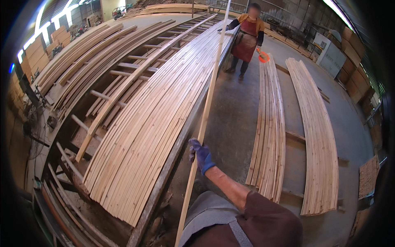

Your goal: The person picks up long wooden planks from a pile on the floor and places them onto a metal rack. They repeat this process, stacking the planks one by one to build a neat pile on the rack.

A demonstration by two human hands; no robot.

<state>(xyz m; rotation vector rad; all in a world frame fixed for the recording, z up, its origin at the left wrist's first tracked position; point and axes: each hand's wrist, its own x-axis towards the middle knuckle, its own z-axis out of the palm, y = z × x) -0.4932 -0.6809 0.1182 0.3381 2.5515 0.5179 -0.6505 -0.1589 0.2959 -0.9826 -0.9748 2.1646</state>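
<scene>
My right hand (200, 156), in a purple-blue glove, is closed around a long, narrow wooden strip (207, 103). The strip runs from beside my grey apron, past the table's edge and up out of the top of the view. My left hand is not in view. To the left of the strip, a wide layer of pale wooden strips (152, 111) lies side by side on a long rack table (164, 185). At its far end a co-worker (248, 35) in a red apron rests one gloved hand on the strips and holds an orange object (263, 57) in the other.
Two stacks of strips, a nearer one (269, 136) and a farther one (314, 140), lie on crosswise bearers on the right-hand floor. A single beam (123, 90) lies across the rack's rollers at left. Beyond are more board piles (98, 49) and a grey cabinet (329, 53).
</scene>
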